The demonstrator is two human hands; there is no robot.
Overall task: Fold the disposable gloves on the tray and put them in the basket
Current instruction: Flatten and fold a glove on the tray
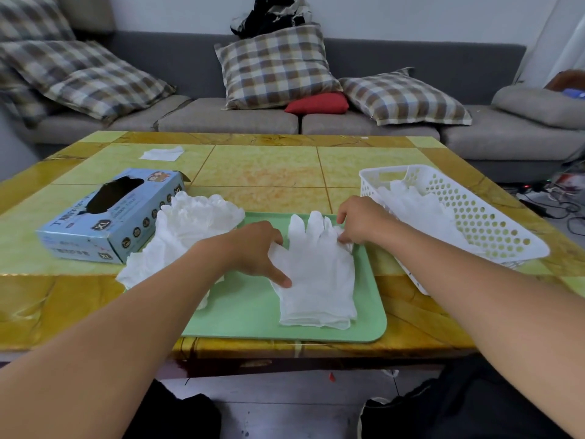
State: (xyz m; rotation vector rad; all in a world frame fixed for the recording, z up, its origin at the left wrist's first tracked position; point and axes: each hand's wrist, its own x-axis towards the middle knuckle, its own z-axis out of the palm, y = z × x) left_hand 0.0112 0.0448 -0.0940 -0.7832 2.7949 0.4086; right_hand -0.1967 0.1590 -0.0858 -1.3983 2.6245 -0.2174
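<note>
I've got a thin, crinkled white glove (316, 274) lying flat on the smooth pale green tray (240, 312), fingers pointing away from me, cuff toward the near rim; it looks like more than one layer, but I can't tell how many. My left hand (256, 248) pinches the glove's left edge, its thumb pressed down on the palm area; my right hand (357, 221) has its fingers curled onto the glove's right edge near the fingertips, gripping the film there. A rumpled heap of loose gloves (186, 236) spills over the tray's left rim onto the table (262, 172); a pale blue cardboard box (107, 217) marked XL sits just beside that heap. On the right, the white plastic basket (493, 236), its walls punched with round holes, holds translucent gloves already. The tabletop is glossy, tiled in green and amber marbling; a white tissue (162, 153) lies at its far left. Behind, a grey sofa (228, 118) with plaid cushions (275, 68) and one red cushion (318, 103).
</note>
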